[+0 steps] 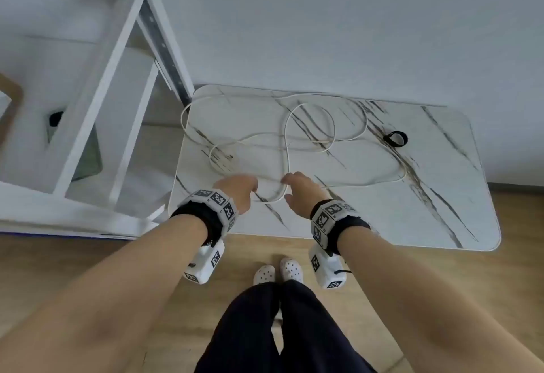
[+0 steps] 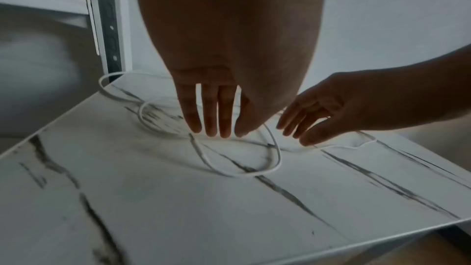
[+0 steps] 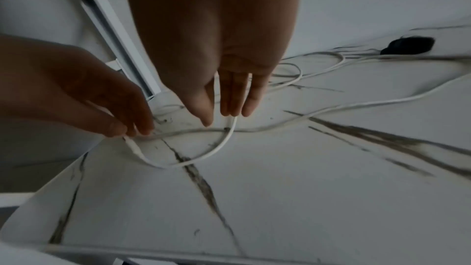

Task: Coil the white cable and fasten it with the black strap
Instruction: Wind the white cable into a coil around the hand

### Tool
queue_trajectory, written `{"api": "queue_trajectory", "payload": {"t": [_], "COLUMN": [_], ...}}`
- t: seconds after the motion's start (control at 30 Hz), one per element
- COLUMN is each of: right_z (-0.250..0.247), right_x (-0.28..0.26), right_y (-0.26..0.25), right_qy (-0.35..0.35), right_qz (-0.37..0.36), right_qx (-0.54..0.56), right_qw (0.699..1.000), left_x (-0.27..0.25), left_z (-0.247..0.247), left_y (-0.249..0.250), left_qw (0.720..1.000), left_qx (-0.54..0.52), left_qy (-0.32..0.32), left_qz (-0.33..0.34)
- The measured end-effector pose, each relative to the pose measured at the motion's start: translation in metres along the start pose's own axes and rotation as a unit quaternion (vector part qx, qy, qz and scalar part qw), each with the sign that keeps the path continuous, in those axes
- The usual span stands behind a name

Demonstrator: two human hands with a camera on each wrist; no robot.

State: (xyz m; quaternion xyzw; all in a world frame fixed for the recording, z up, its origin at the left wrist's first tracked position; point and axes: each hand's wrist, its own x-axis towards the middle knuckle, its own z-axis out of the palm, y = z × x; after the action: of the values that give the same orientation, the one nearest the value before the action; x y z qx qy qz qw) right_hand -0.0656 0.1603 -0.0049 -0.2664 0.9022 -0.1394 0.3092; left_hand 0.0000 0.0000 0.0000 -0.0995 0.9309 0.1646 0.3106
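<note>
The white cable [image 1: 334,129] sprawls in loose loops over the marble-patterned table [image 1: 382,219]. My left hand [image 1: 241,193] is at the near loop and pinches the cable [image 3: 221,144] close to its thicker end between thumb and fingertips [image 3: 122,128]. Just to its right, my right hand [image 1: 290,188] hovers with straight fingers [image 3: 230,108], and the cable runs up between thumb and index finger. The small near loop [image 2: 279,160] lies between the two hands. The black strap [image 1: 403,138] lies curled in a ring at the table's far right, apart from both hands.
A white metal shelving frame [image 1: 97,107] stands against the table's left edge, and one cable loop hangs over that edge. A wall runs behind the table. Wooden floor [image 1: 456,284] and my feet are below the near edge.
</note>
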Motion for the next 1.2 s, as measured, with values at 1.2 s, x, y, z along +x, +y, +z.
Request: {"api": "queue_trajectory", "payload": {"t": [1.2], "right_z": [-0.102], "right_x": [-0.007], "right_y": [0.005], "right_qy": [0.082], "right_qz": [-0.138], "right_qx": [-0.007], "right_qw": [0.987], "left_x": [0.001], "left_z": [-0.061], "left_y": [0.042], "left_qw": [0.919], "left_qx": [-0.393], "left_qy": [0.005], "left_qz": [0.034]}}
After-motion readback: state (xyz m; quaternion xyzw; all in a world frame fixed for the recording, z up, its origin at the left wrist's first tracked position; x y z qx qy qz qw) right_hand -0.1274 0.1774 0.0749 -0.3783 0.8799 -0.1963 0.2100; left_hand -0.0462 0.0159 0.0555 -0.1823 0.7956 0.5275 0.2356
